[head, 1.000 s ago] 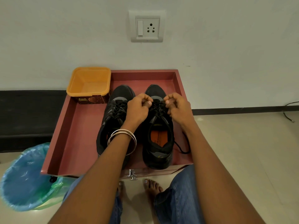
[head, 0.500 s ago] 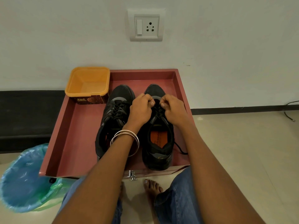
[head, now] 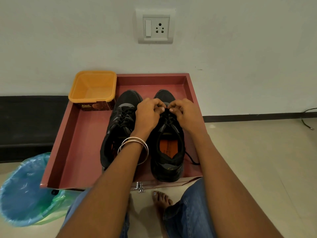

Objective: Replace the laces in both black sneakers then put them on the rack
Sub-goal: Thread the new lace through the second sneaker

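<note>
Sitting in a maroon tray (head: pixel 82 134), two black sneakers lie side by side, an orange tub (head: pixel 93 86) at ten o'clock and a blue-lined bin (head: pixel 24 191) at seven. Left hand (head: pixel 148 115) and right hand (head: pixel 186 114), fingers curled, pinch the right sneaker's (head: pixel 169 162) lace (head: pixel 167 115) beside the left sneaker (head: pixel 120 124).

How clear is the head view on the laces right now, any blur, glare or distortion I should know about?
Head view: soft, even light with no glare; the left hand and right hand are sharp, but the black laces blend into the dark right sneaker, so the eyelets are hard to read; wide-angle bending tilts the drawer walls outward; the fingers hide the lace ends.
</note>
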`<control>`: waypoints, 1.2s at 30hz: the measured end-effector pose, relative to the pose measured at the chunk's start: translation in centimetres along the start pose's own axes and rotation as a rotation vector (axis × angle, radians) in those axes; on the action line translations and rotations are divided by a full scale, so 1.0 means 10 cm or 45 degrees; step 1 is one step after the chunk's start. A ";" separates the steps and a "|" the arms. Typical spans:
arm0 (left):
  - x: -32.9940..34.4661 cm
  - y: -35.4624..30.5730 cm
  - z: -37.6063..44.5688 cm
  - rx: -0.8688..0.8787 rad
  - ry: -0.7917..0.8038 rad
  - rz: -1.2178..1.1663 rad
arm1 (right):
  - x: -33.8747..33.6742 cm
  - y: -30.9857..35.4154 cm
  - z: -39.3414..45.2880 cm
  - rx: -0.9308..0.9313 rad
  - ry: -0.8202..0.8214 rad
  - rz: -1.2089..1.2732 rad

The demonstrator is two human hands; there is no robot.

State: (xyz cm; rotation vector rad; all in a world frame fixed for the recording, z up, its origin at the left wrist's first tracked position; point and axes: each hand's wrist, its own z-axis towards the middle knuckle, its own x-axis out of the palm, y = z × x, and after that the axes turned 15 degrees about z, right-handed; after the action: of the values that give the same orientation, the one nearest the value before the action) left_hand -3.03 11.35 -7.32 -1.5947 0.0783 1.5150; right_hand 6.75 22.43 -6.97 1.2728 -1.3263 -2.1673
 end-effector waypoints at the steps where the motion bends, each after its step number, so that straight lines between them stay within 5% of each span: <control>1: -0.01 0.00 0.01 0.014 -0.004 0.037 | 0.01 0.01 0.01 0.000 0.015 -0.047; 6: 0.01 -0.05 0.01 0.006 -0.008 0.136 | 0.11 0.02 0.03 -0.018 0.064 -0.189; 21: -0.08 -0.05 -0.04 -0.435 0.134 -0.562 | -0.07 0.04 -0.02 0.396 -0.044 0.633; 29: -0.26 -0.07 -0.10 0.065 0.230 0.020 | -0.19 0.07 -0.12 0.199 0.157 0.337; 36: -0.12 -0.07 -0.10 0.019 0.125 0.119 | -0.05 0.01 -0.09 0.101 0.129 0.105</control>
State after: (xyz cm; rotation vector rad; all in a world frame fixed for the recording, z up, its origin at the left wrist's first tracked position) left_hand -2.16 10.49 -6.09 -1.6736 0.2216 1.5027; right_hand 7.73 22.20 -6.73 1.3146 -1.4101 -1.9865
